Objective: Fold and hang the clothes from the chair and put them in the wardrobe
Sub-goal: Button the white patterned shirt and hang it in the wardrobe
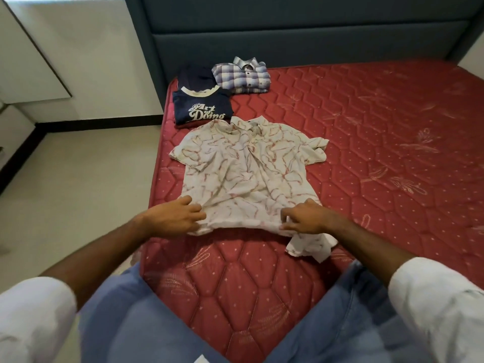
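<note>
On the red mattress (366,153) I'm seeing my left hand (174,217) and right hand (305,217) pinching the white patterned shirt (246,174) hem, folded tees (200,108) lying well beyond them.

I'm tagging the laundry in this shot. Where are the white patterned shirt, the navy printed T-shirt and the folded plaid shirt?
white patterned shirt (243,174), head view, middle of its front.
navy printed T-shirt (203,107), head view, on the chest above the white lettering.
folded plaid shirt (242,76), head view, front panel below the collar.
</note>
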The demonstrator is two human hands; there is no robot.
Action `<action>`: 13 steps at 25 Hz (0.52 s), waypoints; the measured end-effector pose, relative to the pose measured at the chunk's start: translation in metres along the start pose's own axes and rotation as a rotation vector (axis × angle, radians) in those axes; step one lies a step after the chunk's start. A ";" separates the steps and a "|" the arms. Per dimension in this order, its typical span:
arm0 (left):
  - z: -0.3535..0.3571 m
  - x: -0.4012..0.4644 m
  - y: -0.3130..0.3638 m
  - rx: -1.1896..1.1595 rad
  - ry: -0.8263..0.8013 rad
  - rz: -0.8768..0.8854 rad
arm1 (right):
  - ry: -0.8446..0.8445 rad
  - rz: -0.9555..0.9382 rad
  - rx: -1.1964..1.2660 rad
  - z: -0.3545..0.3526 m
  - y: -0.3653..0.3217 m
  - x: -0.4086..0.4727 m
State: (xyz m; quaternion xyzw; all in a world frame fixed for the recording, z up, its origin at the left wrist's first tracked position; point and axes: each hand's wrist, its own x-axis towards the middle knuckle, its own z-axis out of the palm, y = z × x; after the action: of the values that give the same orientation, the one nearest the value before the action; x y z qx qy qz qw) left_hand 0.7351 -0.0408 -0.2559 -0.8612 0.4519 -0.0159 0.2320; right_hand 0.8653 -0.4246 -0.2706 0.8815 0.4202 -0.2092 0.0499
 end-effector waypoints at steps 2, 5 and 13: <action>-0.016 -0.026 0.012 -0.057 -0.045 0.091 | -0.010 -0.003 -0.121 0.009 -0.009 0.001; -0.027 -0.059 0.020 -0.190 -0.113 -0.017 | 0.383 0.113 -0.325 0.017 -0.021 0.001; -0.032 -0.073 0.033 -0.473 0.077 -0.378 | 0.321 -0.154 0.202 0.061 -0.128 0.007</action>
State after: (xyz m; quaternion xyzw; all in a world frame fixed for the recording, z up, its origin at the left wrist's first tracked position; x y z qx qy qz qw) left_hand 0.6591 -0.0122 -0.2275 -0.9589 0.2834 0.0144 0.0009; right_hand 0.7517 -0.3537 -0.3175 0.8692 0.4660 -0.1105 -0.1226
